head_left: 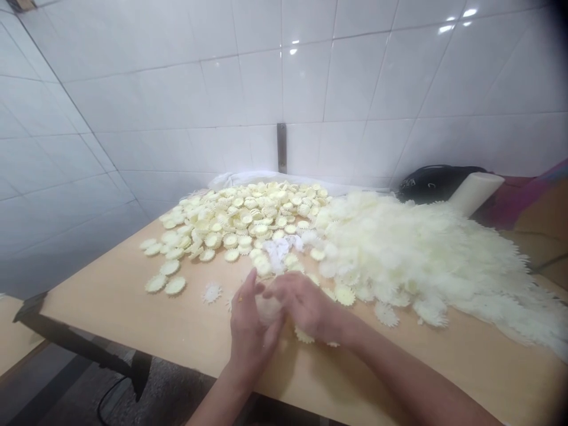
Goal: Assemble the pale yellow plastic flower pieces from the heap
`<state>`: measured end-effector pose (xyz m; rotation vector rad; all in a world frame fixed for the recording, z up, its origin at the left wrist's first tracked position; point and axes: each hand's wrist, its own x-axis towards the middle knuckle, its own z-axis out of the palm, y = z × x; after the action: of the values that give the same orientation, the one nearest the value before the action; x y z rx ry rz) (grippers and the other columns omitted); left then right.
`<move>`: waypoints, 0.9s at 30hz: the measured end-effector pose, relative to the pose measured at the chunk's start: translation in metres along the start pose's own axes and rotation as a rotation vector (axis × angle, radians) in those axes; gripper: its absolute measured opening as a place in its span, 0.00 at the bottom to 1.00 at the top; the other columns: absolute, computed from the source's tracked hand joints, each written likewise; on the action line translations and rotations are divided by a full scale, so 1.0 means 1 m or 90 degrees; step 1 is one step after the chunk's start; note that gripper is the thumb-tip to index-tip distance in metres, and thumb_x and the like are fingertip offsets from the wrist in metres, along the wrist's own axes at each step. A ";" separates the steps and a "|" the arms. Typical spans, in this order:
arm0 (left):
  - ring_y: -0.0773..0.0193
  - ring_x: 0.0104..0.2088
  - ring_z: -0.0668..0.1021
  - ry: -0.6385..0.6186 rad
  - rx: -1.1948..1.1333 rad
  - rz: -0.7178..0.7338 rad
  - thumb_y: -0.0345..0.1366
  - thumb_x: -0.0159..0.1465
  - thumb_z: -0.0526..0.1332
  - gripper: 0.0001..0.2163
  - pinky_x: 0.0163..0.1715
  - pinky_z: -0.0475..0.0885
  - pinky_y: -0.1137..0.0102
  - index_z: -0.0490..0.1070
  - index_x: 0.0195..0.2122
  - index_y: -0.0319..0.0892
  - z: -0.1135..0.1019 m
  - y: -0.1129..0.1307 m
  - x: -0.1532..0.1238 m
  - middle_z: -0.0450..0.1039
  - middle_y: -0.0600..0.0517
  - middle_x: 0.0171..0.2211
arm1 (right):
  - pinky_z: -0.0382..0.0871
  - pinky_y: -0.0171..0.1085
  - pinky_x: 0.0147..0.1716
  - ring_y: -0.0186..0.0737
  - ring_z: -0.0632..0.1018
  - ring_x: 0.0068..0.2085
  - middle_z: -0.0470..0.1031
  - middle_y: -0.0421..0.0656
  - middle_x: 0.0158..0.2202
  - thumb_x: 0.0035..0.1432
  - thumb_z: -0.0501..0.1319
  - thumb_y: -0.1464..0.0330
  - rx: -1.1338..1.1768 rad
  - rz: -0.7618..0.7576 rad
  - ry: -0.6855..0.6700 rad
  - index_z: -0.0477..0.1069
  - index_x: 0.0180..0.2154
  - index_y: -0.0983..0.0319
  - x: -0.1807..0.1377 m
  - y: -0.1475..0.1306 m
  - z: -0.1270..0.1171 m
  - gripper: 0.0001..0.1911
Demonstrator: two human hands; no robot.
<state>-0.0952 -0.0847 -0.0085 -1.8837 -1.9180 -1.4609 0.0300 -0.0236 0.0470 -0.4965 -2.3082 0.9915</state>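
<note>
My left hand and my right hand meet above the near part of the table. Between them is a thin, pale round piece, partly covered by my fingers and slightly blurred. Both hands are closed around it. Just beyond my fingertips lie crumpled white scraps and several cream discs. A toothed pale disc rests to the right of my right hand, and a flat whitish toothed piece lies to the left of my left hand.
A heap of thick, cream, jagged-edged discs covers the back left of the wooden table. On the right spreads a large pile of thin, pale toothed sheets. Behind it are a white roll and a black bag. A tiled wall bounds the back.
</note>
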 end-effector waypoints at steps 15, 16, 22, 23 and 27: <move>0.58 0.40 0.72 0.039 -0.004 -0.103 0.39 0.52 0.62 0.33 0.38 0.67 0.60 0.48 0.57 0.43 -0.012 -0.008 0.000 0.67 0.47 0.37 | 0.62 0.35 0.23 0.34 0.68 0.23 0.65 0.41 0.19 0.56 0.41 0.48 0.007 0.153 0.040 0.64 0.20 0.63 0.023 0.040 0.001 0.30; 0.57 0.39 0.72 0.039 -0.002 -0.102 0.39 0.52 0.62 0.33 0.38 0.67 0.60 0.49 0.57 0.43 -0.012 -0.008 0.000 0.67 0.47 0.37 | 0.62 0.35 0.23 0.34 0.68 0.23 0.65 0.41 0.19 0.56 0.41 0.48 0.009 0.155 0.030 0.64 0.20 0.63 0.023 0.039 0.000 0.30; 0.57 0.39 0.72 0.031 -0.002 -0.108 0.40 0.52 0.61 0.33 0.36 0.68 0.60 0.49 0.57 0.43 -0.011 -0.006 0.000 0.68 0.47 0.37 | 0.66 0.37 0.30 0.36 0.73 0.31 0.72 0.45 0.26 0.58 0.41 0.51 0.075 0.134 0.125 0.68 0.25 0.64 0.023 0.023 -0.013 0.28; 0.57 0.39 0.72 0.026 -0.004 -0.107 0.40 0.52 0.61 0.33 0.37 0.68 0.60 0.48 0.57 0.43 -0.011 -0.006 0.000 0.68 0.47 0.37 | 0.66 0.37 0.33 0.36 0.73 0.33 0.73 0.45 0.29 0.59 0.41 0.53 0.094 0.107 0.145 0.69 0.27 0.64 0.022 0.017 -0.014 0.28; 0.55 0.41 0.72 0.015 -0.021 -0.085 0.40 0.52 0.60 0.33 0.37 0.69 0.58 0.47 0.58 0.42 -0.005 -0.004 0.003 0.67 0.45 0.39 | 0.66 0.40 0.37 0.36 0.74 0.34 0.73 0.43 0.28 0.61 0.39 0.56 0.058 0.004 -0.026 0.69 0.26 0.62 0.016 -0.005 -0.006 0.27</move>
<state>-0.1021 -0.0849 -0.0060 -1.7744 -2.0562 -1.5536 0.0211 -0.0154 0.0597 -0.4511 -2.2874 1.1140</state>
